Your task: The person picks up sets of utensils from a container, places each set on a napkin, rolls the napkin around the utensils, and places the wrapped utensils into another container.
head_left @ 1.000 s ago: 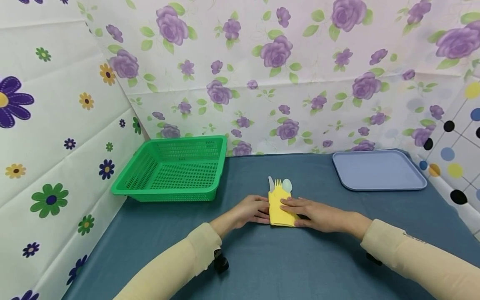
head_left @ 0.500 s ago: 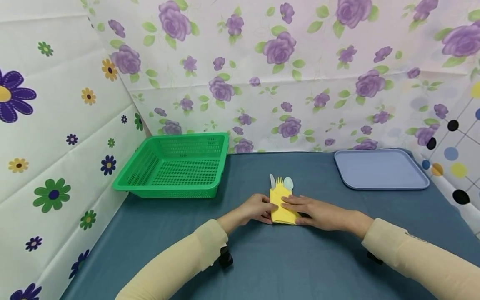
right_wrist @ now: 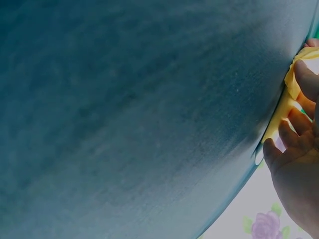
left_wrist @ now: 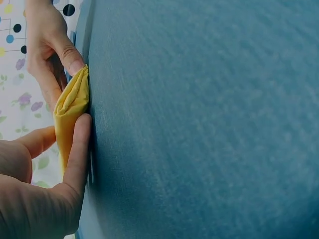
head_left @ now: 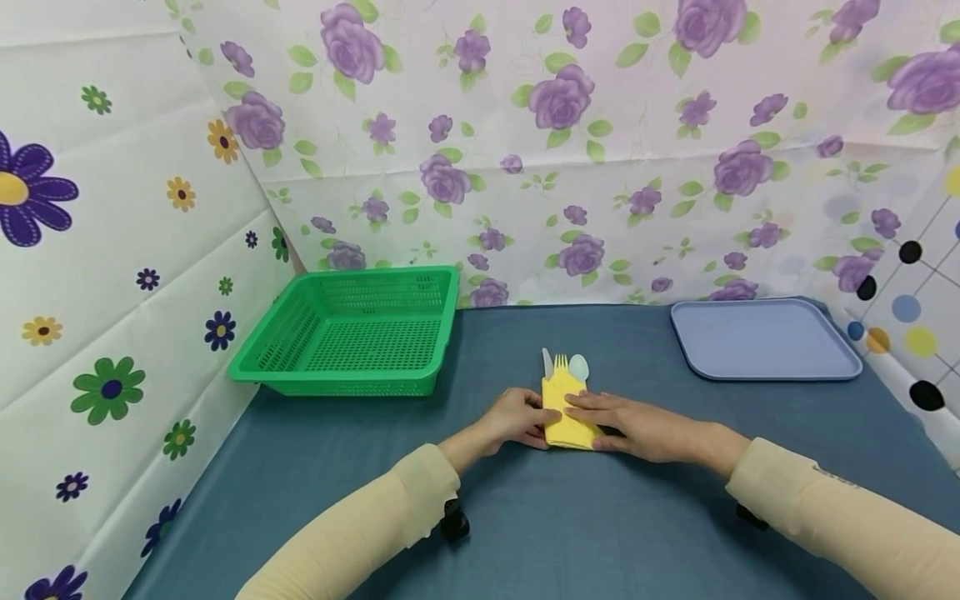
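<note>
A folded yellow napkin [head_left: 572, 433] lies on the blue cloth, with a pale knife [head_left: 547, 364], a yellow fork [head_left: 561, 364] and a pale spoon [head_left: 578, 367] sticking out of its far end. My left hand [head_left: 513, 418] pinches its left edge, thumb on top and fingers at the underside. From the right, my right hand [head_left: 647, 430] rests nearly straight fingers on the napkin's top, its thumb by the near right corner. The napkin's layered near edge [left_wrist: 73, 102] faces the left wrist view. The cutlery handles are hidden inside the napkin.
A green plastic basket [head_left: 337, 387] stands at the back left, with nothing in it. At the back right lies a bare light-blue tray [head_left: 765, 340]. Flower-printed sheets [head_left: 487, 192] hang behind and to the left of the table.
My left thumb has moved from beside the napkin onto its top left side, and the left hand has come slightly right. The right hand stays in place on the napkin.
</note>
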